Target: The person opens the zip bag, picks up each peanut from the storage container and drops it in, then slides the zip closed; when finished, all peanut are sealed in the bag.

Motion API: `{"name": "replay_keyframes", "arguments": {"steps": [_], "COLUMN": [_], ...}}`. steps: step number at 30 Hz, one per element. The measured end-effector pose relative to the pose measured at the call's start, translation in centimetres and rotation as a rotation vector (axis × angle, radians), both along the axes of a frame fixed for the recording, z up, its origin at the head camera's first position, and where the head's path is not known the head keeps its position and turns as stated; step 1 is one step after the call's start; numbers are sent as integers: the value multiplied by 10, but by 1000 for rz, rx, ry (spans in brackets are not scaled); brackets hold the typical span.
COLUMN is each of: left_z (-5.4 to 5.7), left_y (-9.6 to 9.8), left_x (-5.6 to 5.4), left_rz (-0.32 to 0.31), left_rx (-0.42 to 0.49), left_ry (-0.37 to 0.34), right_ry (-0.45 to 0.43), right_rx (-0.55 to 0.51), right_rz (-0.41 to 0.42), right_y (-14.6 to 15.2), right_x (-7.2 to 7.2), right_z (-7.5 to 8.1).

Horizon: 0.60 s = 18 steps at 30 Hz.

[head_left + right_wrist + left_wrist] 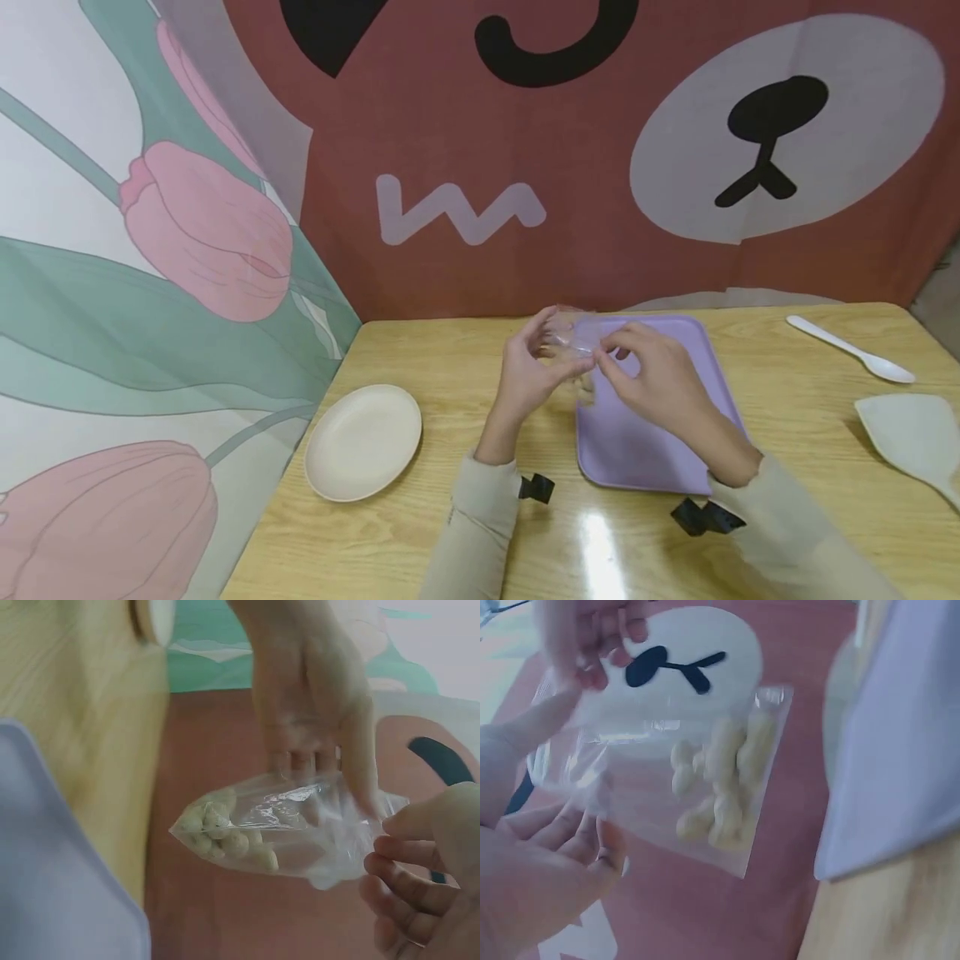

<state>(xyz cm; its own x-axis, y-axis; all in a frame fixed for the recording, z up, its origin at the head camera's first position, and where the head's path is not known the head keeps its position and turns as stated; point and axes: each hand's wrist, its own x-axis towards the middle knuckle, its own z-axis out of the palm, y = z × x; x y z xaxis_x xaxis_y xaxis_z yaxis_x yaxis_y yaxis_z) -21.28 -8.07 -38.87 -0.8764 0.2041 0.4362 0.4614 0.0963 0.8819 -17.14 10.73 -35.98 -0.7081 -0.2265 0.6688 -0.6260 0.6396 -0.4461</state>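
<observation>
A clear plastic bag (573, 331) hangs between my two hands above the left edge of the purple tray. Several shelled-looking pale peanuts (724, 776) lie gathered in its bottom end. My left hand (523, 372) holds the bag near its upper part, with the thumb on one side and the fingers on the other. Thumb and fingertips of my right hand (660, 375) pinch the bag's top edge, close to the left thumb tip. In the right wrist view, the bag's upper part looks crumpled. Whether its mouth is parted I cannot tell.
Below the hands lies the purple tray (637, 454) on a wooden table (465, 358). To the left is a cream plate (363, 442). A white spoon (847, 343) and a pale spatula (911, 437) lie to the right. A printed cloth (450, 275) hangs behind the table.
</observation>
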Motion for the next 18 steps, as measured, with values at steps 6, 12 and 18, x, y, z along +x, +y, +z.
{"name": "replay_keyframes", "arguments": {"steps": [6,12,18], "left_z": [10,19,26], "left_y": [-7,-4,-1], "left_x": [7,11,17], "left_rz": [-175,-190,-224], "left_rx": [341,425,279], "left_ry": [-43,69,133], "right_ry": [38,-21,-95], "right_rx": [-77,-145,-246], "right_rz": [13,82,100], "right_y": [17,38,52], "right_x": [12,20,25], "right_z": [15,28,30]}}
